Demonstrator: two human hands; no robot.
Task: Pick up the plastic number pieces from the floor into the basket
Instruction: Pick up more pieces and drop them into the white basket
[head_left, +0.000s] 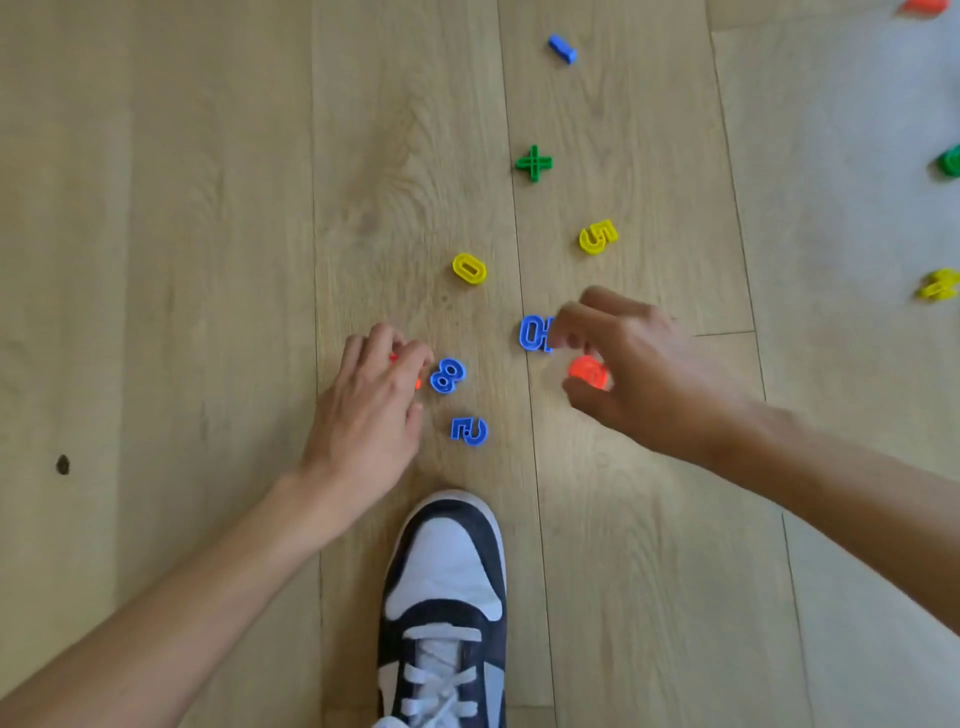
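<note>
Plastic number pieces lie scattered on the wooden floor (208, 260). My left hand (371, 400) curls over a red piece (395, 359), mostly hidden under its fingers, just left of a blue 8 (448, 375). A blue 2 (469, 431) lies below it. My right hand (631, 364) holds an orange-red piece (588, 372) against the palm while its fingertips pinch a blue piece (535, 333). Beyond lie a yellow 0 (469, 268), a yellow 5 (598, 237), a green plus (534, 163) and a blue 1 (562, 49). No basket is in view.
My black and white shoe (447, 597) stands at the bottom centre, close behind the pieces. At the right edge lie a yellow piece (937, 285), a green piece (950, 161) and an orange piece (917, 6). A dark knot (63, 464) marks the floor at left.
</note>
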